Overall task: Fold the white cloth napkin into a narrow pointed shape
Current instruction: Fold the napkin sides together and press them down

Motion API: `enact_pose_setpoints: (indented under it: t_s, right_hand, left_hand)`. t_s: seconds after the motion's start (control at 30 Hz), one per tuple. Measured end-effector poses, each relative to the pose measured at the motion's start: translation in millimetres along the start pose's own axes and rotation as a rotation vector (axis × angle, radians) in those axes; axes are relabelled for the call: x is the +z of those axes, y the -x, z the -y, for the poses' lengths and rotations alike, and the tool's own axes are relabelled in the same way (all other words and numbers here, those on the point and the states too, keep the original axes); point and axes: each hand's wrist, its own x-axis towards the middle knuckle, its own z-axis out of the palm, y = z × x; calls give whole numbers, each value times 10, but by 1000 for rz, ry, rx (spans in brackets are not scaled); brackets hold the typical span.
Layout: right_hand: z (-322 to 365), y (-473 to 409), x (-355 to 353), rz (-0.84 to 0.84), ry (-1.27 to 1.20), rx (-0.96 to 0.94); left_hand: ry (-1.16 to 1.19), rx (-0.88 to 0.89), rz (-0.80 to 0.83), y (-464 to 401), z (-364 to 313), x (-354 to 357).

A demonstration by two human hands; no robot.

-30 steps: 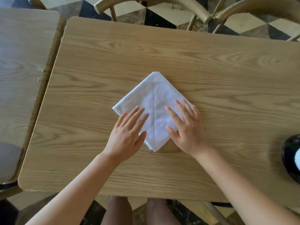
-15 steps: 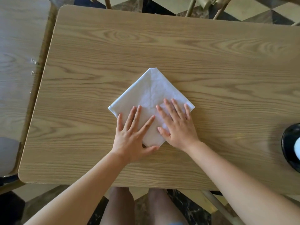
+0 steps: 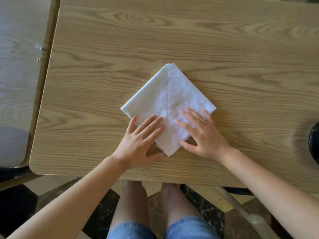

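Pressing both palms flat, fingers spread, I hold the napkin as a diamond mid-table: left hand, right hand on its near corner. Narrowing folds remain.

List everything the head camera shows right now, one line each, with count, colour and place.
napkin: one, white, folded into a diamond, centre of the near table
near table: one, light wood grain, fills most of the view
second table: one, paler wood, at the left edge
round object: one, black, cut off at the right edge
floor: dark and cream tiles, below the table edge
denim shorts: blue, bottom centre
left hand: flat on the napkin's lower left
right hand: flat on the napkin's lower right
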Motion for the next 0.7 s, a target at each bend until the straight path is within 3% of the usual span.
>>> enact_pose_setpoints:
  t_s: [0.1, 0.33, 0.5, 0.7]
  right_hand:
    - [-71, 91, -21, -54, 31, -186]
    - [-53, -73, -98, -156, 132, -406]
    - [-192, -107, -121, -152, 177, -489]
    - [-230, -142, -184, -124, 181, -426]
  left_hand:
    - [-5, 50, -65, 18, 139, -28]
    - [-53, 270, -193, -156, 199, -141]
    - [-63, 365, -130, -217, 345, -190]
    - [-55, 348, 7, -253, 504, -351]
